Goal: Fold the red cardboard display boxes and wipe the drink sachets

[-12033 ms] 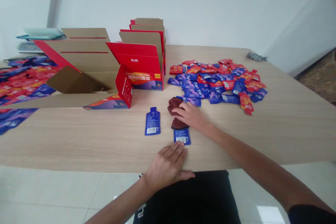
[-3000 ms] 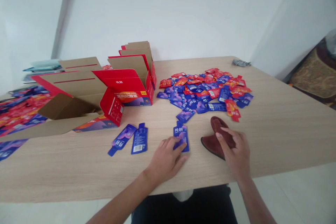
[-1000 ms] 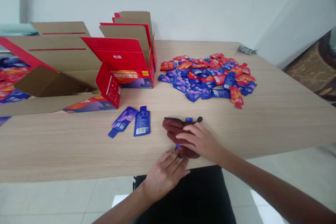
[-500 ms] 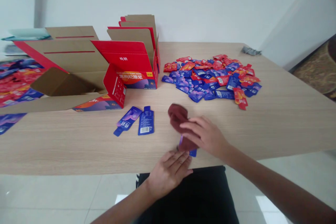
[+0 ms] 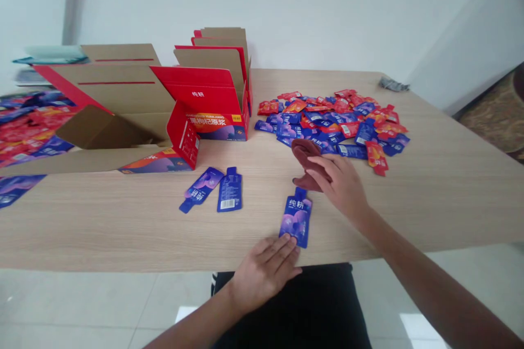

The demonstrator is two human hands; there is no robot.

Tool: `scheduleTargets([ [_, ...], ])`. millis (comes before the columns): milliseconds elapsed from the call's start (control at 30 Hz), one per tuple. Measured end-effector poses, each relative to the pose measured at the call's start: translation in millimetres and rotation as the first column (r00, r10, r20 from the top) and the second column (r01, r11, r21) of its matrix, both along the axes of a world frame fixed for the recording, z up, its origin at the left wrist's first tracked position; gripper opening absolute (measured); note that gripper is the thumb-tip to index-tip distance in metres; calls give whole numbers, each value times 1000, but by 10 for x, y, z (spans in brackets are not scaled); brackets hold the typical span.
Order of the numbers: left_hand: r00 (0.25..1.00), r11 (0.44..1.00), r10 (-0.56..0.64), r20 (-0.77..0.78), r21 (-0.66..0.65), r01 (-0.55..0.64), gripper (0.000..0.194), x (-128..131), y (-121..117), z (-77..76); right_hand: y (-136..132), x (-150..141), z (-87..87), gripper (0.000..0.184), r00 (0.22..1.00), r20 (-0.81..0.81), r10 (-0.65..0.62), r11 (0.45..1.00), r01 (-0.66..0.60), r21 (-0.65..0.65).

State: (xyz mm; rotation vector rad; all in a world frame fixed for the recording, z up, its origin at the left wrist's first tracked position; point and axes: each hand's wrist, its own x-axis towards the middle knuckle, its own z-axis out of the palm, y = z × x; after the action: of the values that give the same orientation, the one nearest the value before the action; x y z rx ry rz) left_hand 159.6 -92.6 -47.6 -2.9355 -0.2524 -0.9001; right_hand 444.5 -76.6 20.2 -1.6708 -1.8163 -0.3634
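A blue drink pouch (image 5: 295, 221) with purple fruit on its front lies flat near the table's front edge, its narrow neck pointing away from me. The flat fingertips of my left hand (image 5: 266, 270) rest on the pouch's lower left corner, the thumb apart. Just beyond the neck, my right hand (image 5: 341, 182) grips a crumpled dark red cloth (image 5: 306, 155), which stands up between thumb and fingers. To the left lie two more blue pouches, one front up (image 5: 201, 190) and one back up (image 5: 230, 191), their edges close together.
Behind the cloth spreads a heap of red and blue pouches (image 5: 327, 117). Open cardboard boxes (image 5: 210, 84) with raised flaps stand at the back left, beside another pouch pile (image 5: 33, 125). A small grey item (image 5: 393, 85) lies at the far right corner of the table (image 5: 442, 191).
My right hand has moved away from me and slightly right with the cloth, uncovering the blue pouch. My left hand stays at the pouch's lower corner.
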Motion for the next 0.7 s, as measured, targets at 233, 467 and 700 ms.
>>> scheduleTargets([
  [233,998,995,6,59,-96,0,21,18,-22,-49,-456,-504,-321,30,924,37,380,896,-358,-264],
  [467,1000,1000,-1,16,-30,1,31,0,-9,-11,72,-77,-463,33,960,141,242,942,-197,-273],
  [700,1000,1000,-9,26,-20,10,30,7,1,17,153,-30,-91,34,997,68,31,994,-24,-102],
])
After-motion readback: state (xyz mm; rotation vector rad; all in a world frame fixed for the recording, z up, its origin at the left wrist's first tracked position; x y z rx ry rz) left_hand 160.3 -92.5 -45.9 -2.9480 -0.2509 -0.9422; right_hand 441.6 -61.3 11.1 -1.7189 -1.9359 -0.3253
